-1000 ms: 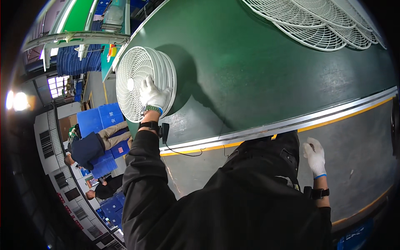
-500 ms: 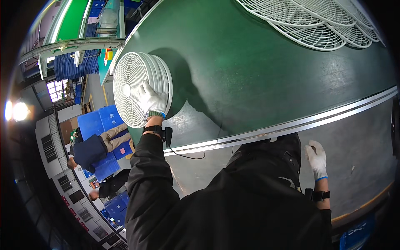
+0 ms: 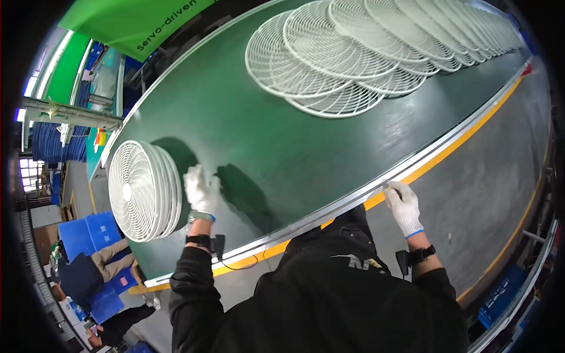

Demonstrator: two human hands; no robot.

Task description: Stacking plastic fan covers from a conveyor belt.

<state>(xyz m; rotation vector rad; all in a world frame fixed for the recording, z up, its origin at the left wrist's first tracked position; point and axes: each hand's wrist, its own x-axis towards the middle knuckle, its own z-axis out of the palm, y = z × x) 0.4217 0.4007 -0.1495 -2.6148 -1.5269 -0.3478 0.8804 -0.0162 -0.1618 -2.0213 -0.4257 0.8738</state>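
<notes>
A stack of round white wire fan guards stands at the left end of the green table, its rings packed close together. My left hand, in a white glove, is just right of the stack, apart from it, with fingers spread and nothing in them. My right hand, gloved too, hangs at the table's near edge with its fingers loosely bent and holding nothing I can see. Farther off, many more white fan guards lie overlapping in a long row toward the far right.
The green tabletop has a metal edge with a yellow stripe along it. A green printed panel is beyond it. At the left, two people are near blue boxes. A blue crate stands at the lower right.
My left hand has let go of the stack and moved right of it. My right hand has risen to the table edge. The view has turned, showing more of the row of guards.
</notes>
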